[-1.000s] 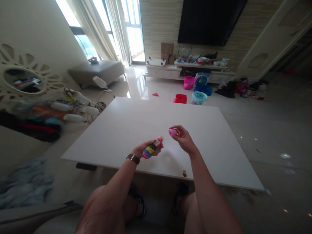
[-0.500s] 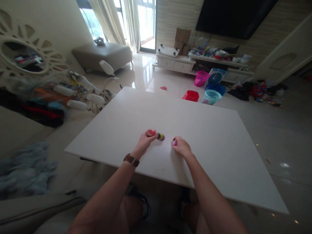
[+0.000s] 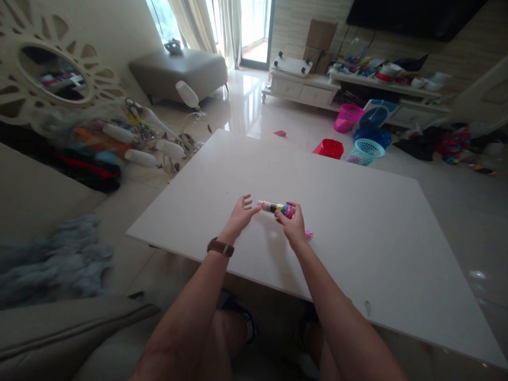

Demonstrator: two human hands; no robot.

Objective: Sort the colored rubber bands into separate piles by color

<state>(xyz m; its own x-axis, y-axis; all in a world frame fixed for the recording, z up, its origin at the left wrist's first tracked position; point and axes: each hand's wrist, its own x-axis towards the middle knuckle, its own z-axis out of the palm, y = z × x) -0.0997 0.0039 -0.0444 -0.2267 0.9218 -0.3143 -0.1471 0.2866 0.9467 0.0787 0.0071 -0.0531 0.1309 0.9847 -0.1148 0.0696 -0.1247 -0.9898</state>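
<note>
My right hand is closed around the right end of a small slim bottle, with bands of pink, blue, yellow and black and a paler left end. The bottle lies nearly level, just above the white table. My left hand is open at the bottle's left end, fingers spread and thumb tip close to it; whether they touch I cannot tell. A brown-strapped watch circles my left wrist. Beside my right wrist, a small crumpled-looking pink thing rests on the tabletop, partly hidden by the wrist.
Beyond the table's far edge stand a red bin, a light blue basket and a pink basket. A chandelier-like lamp lies on the floor at left. Grey fluffy material is heaped near the sofa.
The bottle has passed from my left hand to my right, and my left hand has opened. The pink thing earlier at my right fingers now lies on the table. The view has shifted.
</note>
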